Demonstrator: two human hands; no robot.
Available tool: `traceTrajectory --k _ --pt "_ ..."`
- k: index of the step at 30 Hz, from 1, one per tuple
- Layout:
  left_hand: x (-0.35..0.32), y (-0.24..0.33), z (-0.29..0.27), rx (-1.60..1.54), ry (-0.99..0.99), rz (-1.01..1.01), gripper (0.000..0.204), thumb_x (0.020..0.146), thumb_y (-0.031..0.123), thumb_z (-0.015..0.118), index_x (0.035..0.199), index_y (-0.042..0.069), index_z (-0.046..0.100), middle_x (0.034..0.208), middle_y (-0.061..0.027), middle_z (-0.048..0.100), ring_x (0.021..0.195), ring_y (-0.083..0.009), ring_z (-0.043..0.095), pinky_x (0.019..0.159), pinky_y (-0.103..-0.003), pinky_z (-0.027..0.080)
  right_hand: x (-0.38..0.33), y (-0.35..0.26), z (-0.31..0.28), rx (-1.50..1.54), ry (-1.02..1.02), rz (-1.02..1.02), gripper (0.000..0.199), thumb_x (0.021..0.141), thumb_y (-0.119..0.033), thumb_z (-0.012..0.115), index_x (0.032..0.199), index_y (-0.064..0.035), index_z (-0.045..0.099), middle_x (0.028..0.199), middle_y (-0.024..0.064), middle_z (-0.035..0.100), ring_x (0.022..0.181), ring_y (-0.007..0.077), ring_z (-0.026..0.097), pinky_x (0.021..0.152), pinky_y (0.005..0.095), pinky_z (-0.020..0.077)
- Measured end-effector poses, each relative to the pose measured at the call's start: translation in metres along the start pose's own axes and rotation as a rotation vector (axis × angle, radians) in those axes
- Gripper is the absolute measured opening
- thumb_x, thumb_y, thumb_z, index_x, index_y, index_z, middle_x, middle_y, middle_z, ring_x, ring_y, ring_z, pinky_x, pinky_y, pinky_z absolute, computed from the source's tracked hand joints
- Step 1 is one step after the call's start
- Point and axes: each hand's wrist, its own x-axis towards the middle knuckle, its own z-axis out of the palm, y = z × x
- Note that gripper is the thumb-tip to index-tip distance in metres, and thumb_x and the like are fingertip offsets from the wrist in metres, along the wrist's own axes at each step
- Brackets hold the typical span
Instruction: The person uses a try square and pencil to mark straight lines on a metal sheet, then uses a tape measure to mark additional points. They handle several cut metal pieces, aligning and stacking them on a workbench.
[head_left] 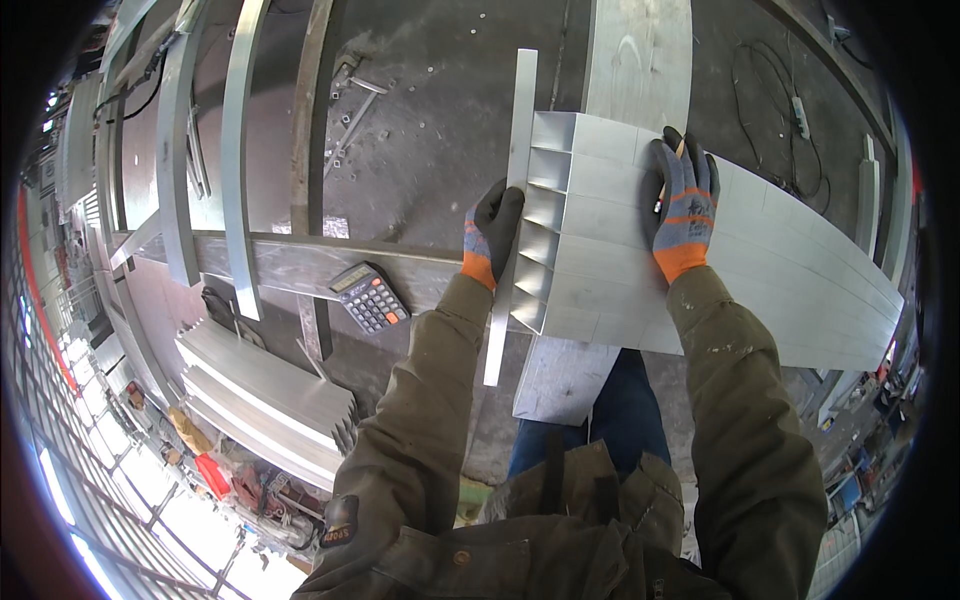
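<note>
A row of silver square metal tubes [610, 240] lies side by side in front of me, their hollow ends facing left. Along those ends runs a long flat metal strip [524, 100], upright in the view, with a narrow gap to the tubes at its upper part. My left hand [492, 228], in a grey and orange glove with dark fingertips, grips the strip near its middle. On top of the tubes rests my right hand [686, 200], gloved alike, its fingers bent round a thin pencil-like stick [658, 206], mostly hidden by the glove.
A calculator [370, 298] sits on a metal beam [420, 272] to the left. Beyond it are a stack of ribbed metal profiles [265, 385] and several long bars [240, 150]. A wide board [640, 60] passes beneath the tubes. A cable [800, 118] lies at the far right.
</note>
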Motion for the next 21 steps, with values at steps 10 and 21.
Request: traceTrajectory --k 10,21 --pt "-0.005 0.012 0.002 0.09 0.053 0.053 0.046 0.104 0.037 0.059 0.126 -0.003 0.068 0.097 0.0021 0.066 0.09 -0.0074 0.053 0.078 -0.027 0.048 0.001 -0.001 -0.002 0.039 0.001 -0.031 0.059 0.086 0.006 0.055 0.142 -0.0126 0.054 0.156 0.0079 0.048 0.146 0.0359 0.038 0.125 0.0472 0.0269" --pt "-0.018 0.008 0.001 0.07 0.038 0.02 0.04 0.105 0.032 0.056 0.123 -0.002 0.067 0.094 0.004 0.064 0.087 -0.0066 0.051 0.075 -0.027 0.047 -0.011 -0.005 -0.007 0.061 -0.046 -0.03 0.057 0.087 -0.001 0.06 0.142 -0.0097 0.052 0.157 0.0086 0.047 0.148 0.0352 0.037 0.125 0.0512 0.0254"
